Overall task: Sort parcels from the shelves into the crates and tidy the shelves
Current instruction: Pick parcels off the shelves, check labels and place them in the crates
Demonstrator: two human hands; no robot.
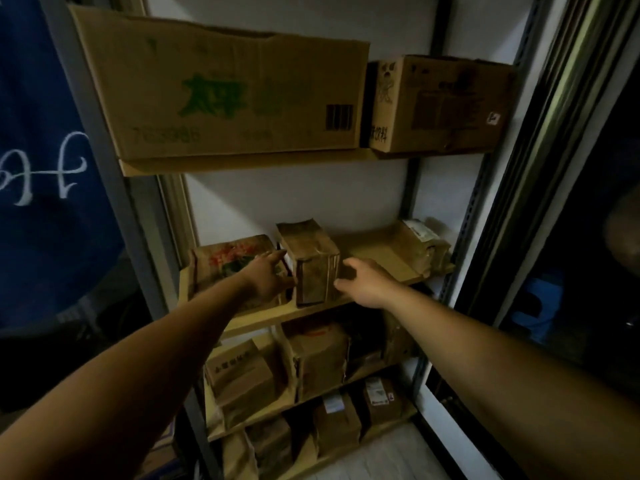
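Both open hands, left hand (268, 275) and right hand (363, 280), flanking taped parcel (313, 268).

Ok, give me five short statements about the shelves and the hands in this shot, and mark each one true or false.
1. Both hands reach toward the taped brown parcel on the second shelf. True.
2. The right hand grips the parcel with the white label at the shelf's right end. False: that labelled parcel lies untouched, and the right hand is open beside the taped parcel.
3. The left hand is between the taped parcel and the parcel with the red print. True.
4. The top shelf holds no boxes. False: a large box with green characters and a smaller box sit there.
5. Parcels fill the shelves below. True.
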